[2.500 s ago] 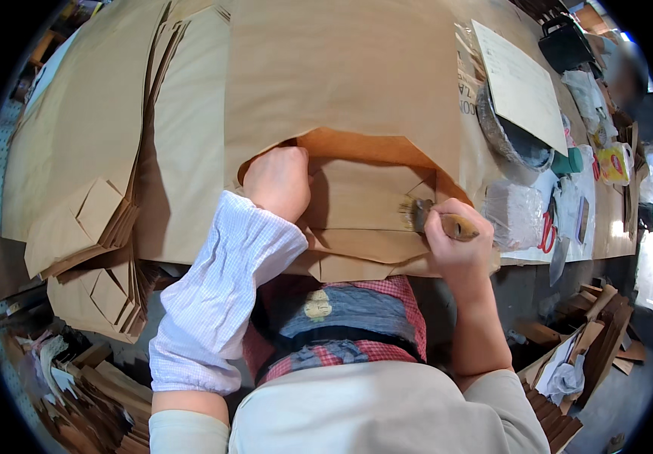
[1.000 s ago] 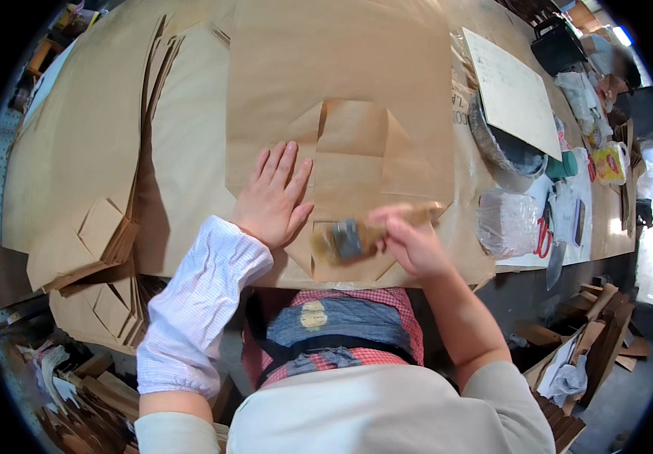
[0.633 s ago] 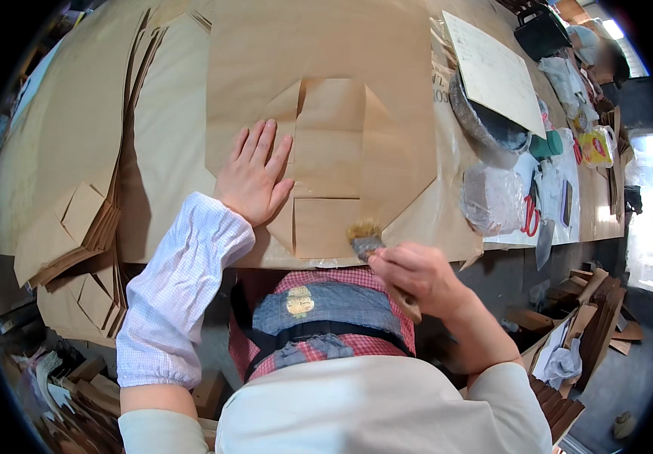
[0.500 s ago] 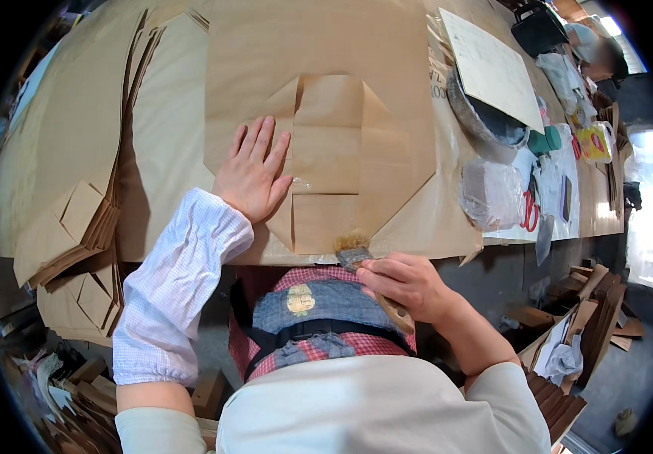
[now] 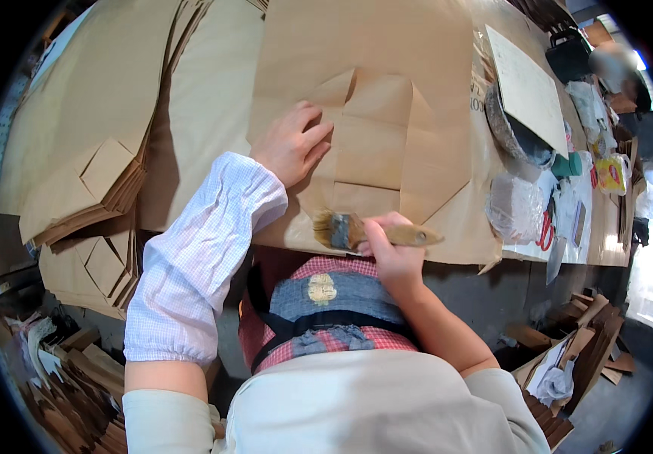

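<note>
A large brown paper bag point(image 5: 369, 140) lies flat on the table before me, its near end folded into a flat, many-sided bottom with creased flaps. At the left side of that fold rests my left hand point(image 5: 292, 144), its fingers curled in; whatever lies under the fingertips is hidden. My right hand point(image 5: 396, 246) grips a flat paintbrush point(image 5: 419, 237) by its wooden handle. The brush lies sideways over the bag's near end, with its worn bristles pointing left. Whether the bristles touch the paper I cannot tell.
Stacked paper bags point(image 5: 77, 197) with folded bottoms overhang the table's left front. On the right stand a round tub point(image 5: 519, 144) partly covered by a pale board point(image 5: 525, 87), a clear plastic package point(image 5: 516, 204) and red-handled scissors point(image 5: 546, 231). Another person point(image 5: 618, 72) is at the far right.
The brush has turned from upright to sideways and shifted left along the bag's near edge. My left hand has gone from flat and spread to curled, slightly farther up. The view has swung.
</note>
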### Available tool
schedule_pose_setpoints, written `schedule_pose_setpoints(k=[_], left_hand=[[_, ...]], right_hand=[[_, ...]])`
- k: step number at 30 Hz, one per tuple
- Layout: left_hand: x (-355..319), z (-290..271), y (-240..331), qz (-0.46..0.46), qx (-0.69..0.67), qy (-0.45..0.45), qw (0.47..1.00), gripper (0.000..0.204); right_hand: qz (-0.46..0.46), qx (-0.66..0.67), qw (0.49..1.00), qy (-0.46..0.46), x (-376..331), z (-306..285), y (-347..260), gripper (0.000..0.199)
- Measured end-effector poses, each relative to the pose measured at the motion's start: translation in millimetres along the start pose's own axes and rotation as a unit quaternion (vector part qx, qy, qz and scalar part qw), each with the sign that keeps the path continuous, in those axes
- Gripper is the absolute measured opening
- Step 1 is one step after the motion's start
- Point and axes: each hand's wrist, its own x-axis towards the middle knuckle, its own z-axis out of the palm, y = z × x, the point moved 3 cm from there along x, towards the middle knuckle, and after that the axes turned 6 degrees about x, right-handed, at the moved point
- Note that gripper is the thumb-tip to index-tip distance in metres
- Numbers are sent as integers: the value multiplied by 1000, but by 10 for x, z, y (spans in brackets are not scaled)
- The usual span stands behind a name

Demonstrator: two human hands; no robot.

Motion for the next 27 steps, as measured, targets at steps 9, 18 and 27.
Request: schedule_pose_setpoints(k=[9, 18, 27], left_hand=[[-2, -34, 44, 23, 103, 17, 994, 30], [73, -29, 77, 12, 95, 19, 995, 27], [-79, -159, 350, 16, 98, -15, 995, 37]], right_hand=[[-67, -84, 994, -31, -230, -790, -591, 8], [-339, -295, 847, -283, -289, -466, -464, 24], [-137, -94, 986, 13, 583, -1049, -1009, 10]])
